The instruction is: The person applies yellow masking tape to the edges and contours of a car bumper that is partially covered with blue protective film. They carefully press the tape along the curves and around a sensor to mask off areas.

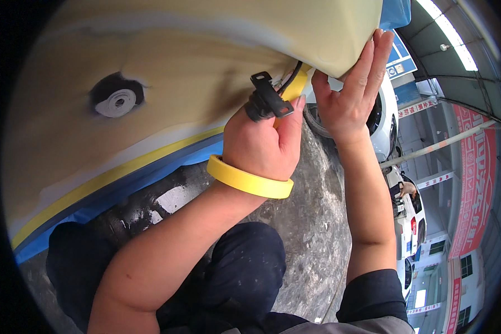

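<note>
My left hand (261,139) is closed around a black plastic part (268,96) with a slotted mounting plate and a ribbed body. A dark cable (293,78) shows behind the part, leading up to the edge of the beige car body panel (206,61). Around my left wrist hangs a roll of yellow masking tape (250,178). With fingers stretched out, my right hand (348,92) rests against the panel's right edge. Between the hands, a strip of yellow tape (296,83) runs by the panel edge.
A dark round recess with a grey disc (117,103) sits in the panel at left. Yellow tape (122,164) and blue masking film (167,162) line its lower border. Below lies a stained grey floor (312,239). White cars (409,222) and a red banner (470,178) stand at right.
</note>
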